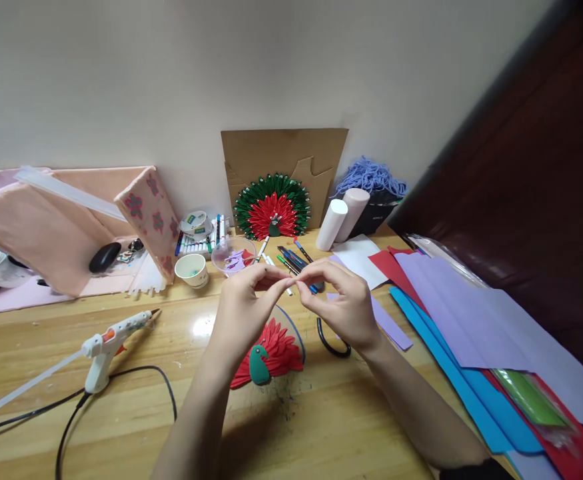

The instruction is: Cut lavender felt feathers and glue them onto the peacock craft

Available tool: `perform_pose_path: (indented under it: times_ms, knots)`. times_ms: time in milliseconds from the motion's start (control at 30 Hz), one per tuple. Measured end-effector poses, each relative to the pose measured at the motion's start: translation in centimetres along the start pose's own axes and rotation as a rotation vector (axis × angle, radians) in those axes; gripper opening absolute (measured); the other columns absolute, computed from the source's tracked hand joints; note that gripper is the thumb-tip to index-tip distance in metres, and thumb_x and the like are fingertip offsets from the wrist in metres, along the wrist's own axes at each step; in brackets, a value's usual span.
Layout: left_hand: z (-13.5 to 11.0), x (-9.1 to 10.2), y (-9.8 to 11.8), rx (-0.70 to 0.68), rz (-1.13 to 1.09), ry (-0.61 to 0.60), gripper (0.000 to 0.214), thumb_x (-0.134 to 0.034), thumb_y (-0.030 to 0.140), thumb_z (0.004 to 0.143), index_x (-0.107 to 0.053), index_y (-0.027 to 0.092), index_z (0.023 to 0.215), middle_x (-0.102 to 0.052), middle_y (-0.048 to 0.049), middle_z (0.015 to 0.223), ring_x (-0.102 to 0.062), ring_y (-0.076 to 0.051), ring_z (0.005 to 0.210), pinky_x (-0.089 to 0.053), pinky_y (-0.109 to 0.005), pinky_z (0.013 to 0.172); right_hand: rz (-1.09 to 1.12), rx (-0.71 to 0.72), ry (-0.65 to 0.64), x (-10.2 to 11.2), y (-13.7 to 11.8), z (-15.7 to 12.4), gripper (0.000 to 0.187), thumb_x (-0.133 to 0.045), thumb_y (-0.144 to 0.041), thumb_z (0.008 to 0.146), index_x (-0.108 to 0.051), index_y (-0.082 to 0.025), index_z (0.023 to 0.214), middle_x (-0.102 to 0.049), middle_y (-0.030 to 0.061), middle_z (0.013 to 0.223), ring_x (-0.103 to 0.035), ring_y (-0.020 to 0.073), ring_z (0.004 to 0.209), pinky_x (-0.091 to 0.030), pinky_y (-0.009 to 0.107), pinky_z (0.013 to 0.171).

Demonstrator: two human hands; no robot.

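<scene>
My left hand (244, 303) and my right hand (341, 300) are raised together above the wooden table (136, 427), fingertips meeting in a pinch. Both are closed on something small that I cannot make out. Right under them lies a red paper peacock (271, 353) with a green body, flat on the table. A black-handled pair of scissors (332, 343) lies just beneath my right hand, on a purple paper strip (394, 327). A finished red and green peacock (272, 208) leans on cardboard (284, 157) at the back.
A white glue gun (114, 337) with its black cord (121, 387) lies at the left. A clear bowl of paper scraps (232, 257), a paper cup (192, 269), markers (296, 260), two white rolls (341, 217), blue yarn (368, 177) and coloured paper sheets (471, 320) surround the hands.
</scene>
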State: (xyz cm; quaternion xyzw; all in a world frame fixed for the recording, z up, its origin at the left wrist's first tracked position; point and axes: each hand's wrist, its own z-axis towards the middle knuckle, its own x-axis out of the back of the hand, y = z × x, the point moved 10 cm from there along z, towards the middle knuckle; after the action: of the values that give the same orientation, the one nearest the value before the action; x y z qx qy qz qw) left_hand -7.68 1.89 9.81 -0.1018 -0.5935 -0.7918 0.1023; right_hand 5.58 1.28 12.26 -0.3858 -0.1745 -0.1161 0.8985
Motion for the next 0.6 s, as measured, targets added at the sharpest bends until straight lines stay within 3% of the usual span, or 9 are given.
perform_pose_path:
  times_ms: [233, 600]
  knots:
    - [-0.3, -1.6, -0.6, 0.120, -0.186, -0.137, 0.016, -0.067, 0.026, 0.074, -0.070, 0.014, 0.085, -0.071, -0.0063, 0.081, -0.065, -0.015, 0.073, -0.052, -0.024, 0.068, 0.051, -0.031, 0.003, 0.5, 0.0, 0.0, 0.007, -0.059, -0.012, 0.076, -0.057, -0.019, 0.079, -0.059, -0.0010, 0.074, -0.057, 0.0113, 0.066, -0.049, 0.025, 0.062]
    - [-0.6, -2.0, -0.2, 0.120, -0.191, -0.188, 0.018, -0.061, 0.027, 0.079, -0.069, 0.014, 0.086, -0.070, -0.0075, 0.082, -0.065, -0.016, 0.076, -0.052, -0.028, 0.073, -0.083, 0.151, -0.032, 0.7, -2.2, 0.2, 0.008, -0.058, -0.013, 0.078, -0.060, -0.020, 0.081, -0.061, 0.0004, 0.074, -0.056, 0.0127, 0.068, -0.047, 0.027, 0.061]
